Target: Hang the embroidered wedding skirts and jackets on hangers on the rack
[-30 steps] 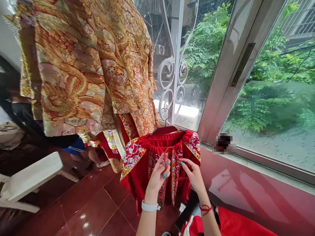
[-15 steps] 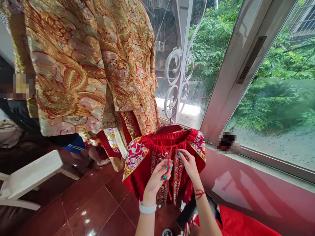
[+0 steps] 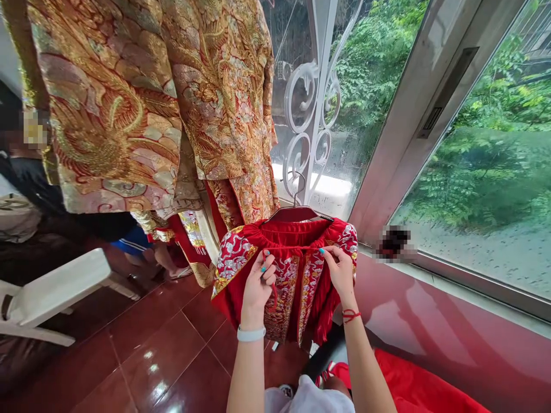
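Note:
A red embroidered skirt (image 3: 241,287) hangs from a red hanger (image 3: 297,213) hooked on the white window grille (image 3: 307,109). My left hand (image 3: 258,284) is closed around a thin red drawstring (image 3: 274,293) at the skirt's waistband, left of centre. My right hand (image 3: 340,269) pinches the waistband at its right side. A white band sits on my left wrist and a red thread on my right.
A large gold and red embroidered robe (image 3: 142,103) hangs at the upper left. A white chair (image 3: 51,295) stands at the left on the dark red tiled floor (image 3: 163,367). A red window ledge (image 3: 451,338) runs along the right, with red cloth (image 3: 413,390) below.
My hands have moved apart and up, from the drawstring at the skirt's centre to either side of the waistband. The view has shifted slightly.

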Tool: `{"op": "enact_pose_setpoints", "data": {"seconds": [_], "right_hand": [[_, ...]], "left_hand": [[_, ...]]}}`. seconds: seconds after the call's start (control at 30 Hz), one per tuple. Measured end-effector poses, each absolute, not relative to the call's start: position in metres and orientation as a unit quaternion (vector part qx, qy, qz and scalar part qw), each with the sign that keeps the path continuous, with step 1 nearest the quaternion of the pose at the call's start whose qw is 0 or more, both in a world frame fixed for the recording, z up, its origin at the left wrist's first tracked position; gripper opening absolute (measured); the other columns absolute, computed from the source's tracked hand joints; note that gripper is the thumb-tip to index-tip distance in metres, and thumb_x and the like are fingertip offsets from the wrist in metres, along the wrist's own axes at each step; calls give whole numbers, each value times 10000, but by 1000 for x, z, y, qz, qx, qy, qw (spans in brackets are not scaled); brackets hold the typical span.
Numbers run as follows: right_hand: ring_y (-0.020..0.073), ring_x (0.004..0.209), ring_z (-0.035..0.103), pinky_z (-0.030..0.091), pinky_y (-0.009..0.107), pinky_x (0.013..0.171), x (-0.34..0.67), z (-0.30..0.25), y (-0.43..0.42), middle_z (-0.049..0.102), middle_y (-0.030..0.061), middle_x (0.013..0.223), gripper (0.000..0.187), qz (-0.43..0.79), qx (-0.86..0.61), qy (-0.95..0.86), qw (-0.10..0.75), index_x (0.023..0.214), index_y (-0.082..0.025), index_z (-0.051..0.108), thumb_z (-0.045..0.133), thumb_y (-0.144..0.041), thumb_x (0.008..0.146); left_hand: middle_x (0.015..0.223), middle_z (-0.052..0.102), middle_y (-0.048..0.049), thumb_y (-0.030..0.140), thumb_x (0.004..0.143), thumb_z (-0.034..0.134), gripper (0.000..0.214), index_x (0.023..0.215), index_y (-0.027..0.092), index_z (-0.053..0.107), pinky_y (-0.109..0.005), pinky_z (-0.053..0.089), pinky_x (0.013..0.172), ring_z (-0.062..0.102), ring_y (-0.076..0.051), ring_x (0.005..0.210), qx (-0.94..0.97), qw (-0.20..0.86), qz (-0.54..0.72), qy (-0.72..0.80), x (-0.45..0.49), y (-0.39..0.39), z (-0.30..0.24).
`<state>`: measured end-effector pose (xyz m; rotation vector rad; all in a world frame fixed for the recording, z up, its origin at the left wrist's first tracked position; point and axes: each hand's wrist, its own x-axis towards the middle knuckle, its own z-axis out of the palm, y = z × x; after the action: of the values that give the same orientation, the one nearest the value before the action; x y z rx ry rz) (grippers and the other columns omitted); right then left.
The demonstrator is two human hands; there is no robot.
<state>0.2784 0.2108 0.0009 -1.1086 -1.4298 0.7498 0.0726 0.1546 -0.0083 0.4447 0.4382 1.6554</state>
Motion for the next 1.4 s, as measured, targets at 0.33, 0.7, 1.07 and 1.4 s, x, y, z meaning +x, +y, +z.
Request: {"op": "enact_pose_setpoints", "data": {"seconds": [0.33, 0.7, 1.07, 1.4], "right_hand": [[148, 609, 502, 382, 291, 616, 292, -4, 184, 624, 30, 764, 264, 245, -472, -717, 450, 876, -188, 752, 503, -269, 844], [197, 706, 561, 447, 328, 665, 246, 6, 213, 610, 60, 737, 261, 69, -496, -538, 678, 741, -219, 731, 582, -386, 873], [180, 792, 615, 503, 319, 778, 250, 4, 205, 674, 41, 821, 209, 406, -274, -681, 544, 753, -218, 739, 675, -398, 838], [198, 836, 687, 542, 370, 889, 348, -106, 162, 753, 50, 880, 383, 508, -433, -404, 625, 829, -188, 747, 833, -502, 628]], "left_hand": [[772, 430, 49, 97, 754, 708, 256, 972, 197, 618, -139, 221, 407, 196, -18, 470, 274, 628, 701, 198, 76, 146, 3], [906, 592, -5, 151, 740, 750, 304, 1033, 199, 682, -192, 251, 441, 252, -25, 494, 322, 615, 674, 254, 78, 138, 2], [971, 643, -36, 88, 698, 691, 407, 1072, 236, 759, -184, 416, 628, 539, -131, 793, 520, 444, 617, 389, 95, 168, 23], [1057, 665, -10, 297, 648, 812, 531, 1170, 290, 717, -180, 426, 529, 478, -96, 673, 498, 419, 594, 473, 82, 184, 12]]}}
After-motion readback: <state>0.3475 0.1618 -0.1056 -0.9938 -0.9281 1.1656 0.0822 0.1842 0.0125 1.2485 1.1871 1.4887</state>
